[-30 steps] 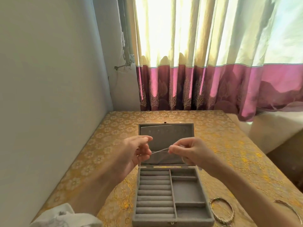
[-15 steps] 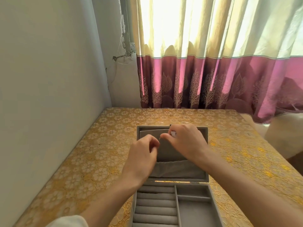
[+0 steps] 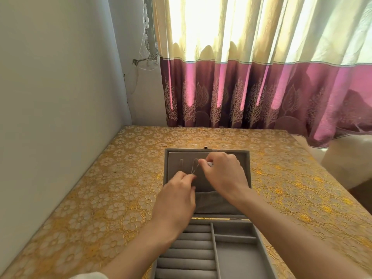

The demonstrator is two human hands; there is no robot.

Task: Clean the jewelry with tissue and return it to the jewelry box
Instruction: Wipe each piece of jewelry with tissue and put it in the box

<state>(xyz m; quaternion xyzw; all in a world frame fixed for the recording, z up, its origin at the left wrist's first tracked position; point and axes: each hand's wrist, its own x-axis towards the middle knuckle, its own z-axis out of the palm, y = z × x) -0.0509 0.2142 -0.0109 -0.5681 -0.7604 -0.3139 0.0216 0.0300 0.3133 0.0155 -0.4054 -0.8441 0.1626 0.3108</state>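
A grey velvet jewelry box lies open on the table, its lid flat at the far side with small hooks and a fabric pocket. Both hands are over the lid's inner panel. A thin silver chain runs between them across the panel. My left hand pinches its lower end. My right hand pinches the upper end beside a hook slot. The box's base, with ring rolls on the left and square compartments on the right, is near the frame's bottom.
The table wears a gold floral cloth and stands in a corner, with a white wall on the left. A cream and purple curtain hangs behind it. A scrap of white tissue shows at the bottom edge.
Both hands moved forward from above the box's base to the lid's inner panel, carrying the chain. The view tilted upward, so the bangles on the table at the right are out of frame.
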